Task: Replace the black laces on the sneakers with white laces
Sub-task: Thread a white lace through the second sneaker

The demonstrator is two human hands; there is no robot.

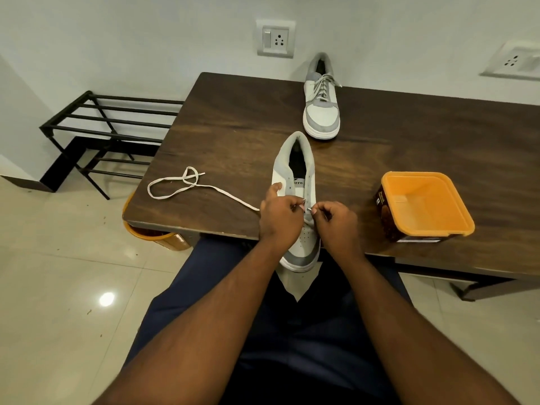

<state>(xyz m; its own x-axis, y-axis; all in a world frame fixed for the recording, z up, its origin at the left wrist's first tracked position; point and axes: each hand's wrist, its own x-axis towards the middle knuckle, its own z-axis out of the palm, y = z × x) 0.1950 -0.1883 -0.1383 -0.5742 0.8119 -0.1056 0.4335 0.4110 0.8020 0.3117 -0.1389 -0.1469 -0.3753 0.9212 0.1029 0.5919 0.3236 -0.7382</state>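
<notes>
Looking down from the head camera, we see a near sneaker (295, 182) lying at the front edge of a dark wooden table (233, 127), its toe hanging just over the edge toward the lap and its opening pointing away. Our left hand (280, 217) rests on the left side of this shoe, thumb up against its side wall, with the fingers curled in and pinching the white lace (175, 188) close to the lower eyelets. Our right hand (336, 220) sits just beside it, fingertips curled and pinching the tip of that lace over the middle of the shoe. The two hands nearly touch. From the left hand the lace runs out to the left across the tabletop and ends in a loose loop near the left edge.

A second sneaker (321, 112) stands farther back, already laced in white, toe toward us, well apart from the first. To the right of the near shoe sits an open orange tub (426, 206). Left of the table a black metal rack (102, 133) stands on the tiled floor, and an orange bin (155, 238) shows under the table's near left corner.
</notes>
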